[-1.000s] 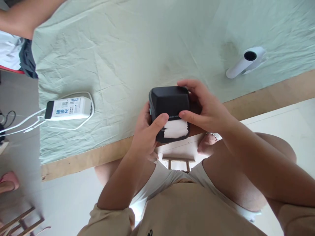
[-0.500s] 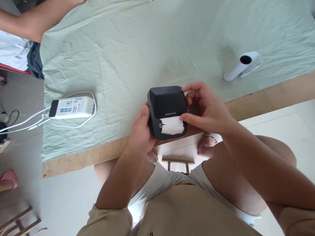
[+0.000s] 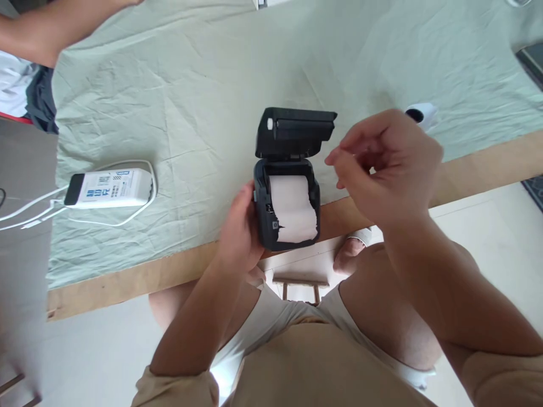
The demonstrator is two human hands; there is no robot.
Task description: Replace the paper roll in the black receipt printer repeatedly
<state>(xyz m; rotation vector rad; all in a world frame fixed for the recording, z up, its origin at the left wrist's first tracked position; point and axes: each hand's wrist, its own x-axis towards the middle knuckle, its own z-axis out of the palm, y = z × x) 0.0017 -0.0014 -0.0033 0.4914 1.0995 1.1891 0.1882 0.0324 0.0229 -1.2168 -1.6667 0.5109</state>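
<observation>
A small black receipt printer is in my left hand, which grips its left side at the table's front edge. Its lid stands raised at the back, with a dark roller along the lid's edge. Inside the bay lies a white paper roll, its torn end hanging over the front. Just right of the lid, my right hand is held in the air, apart from the printer. Its thumb and fingertips are pinched together, and nothing shows between them.
On the left of the pale green cloth lies a white box-shaped device with white cables. A white cylinder is partly behind my right hand. A dark object sits at the far right. Another person's arm reaches in at top left.
The printer's lid has swung up, uncovering the paper roll. My right hand has left the printer and moved up and right. My left hand still grips the printer.
</observation>
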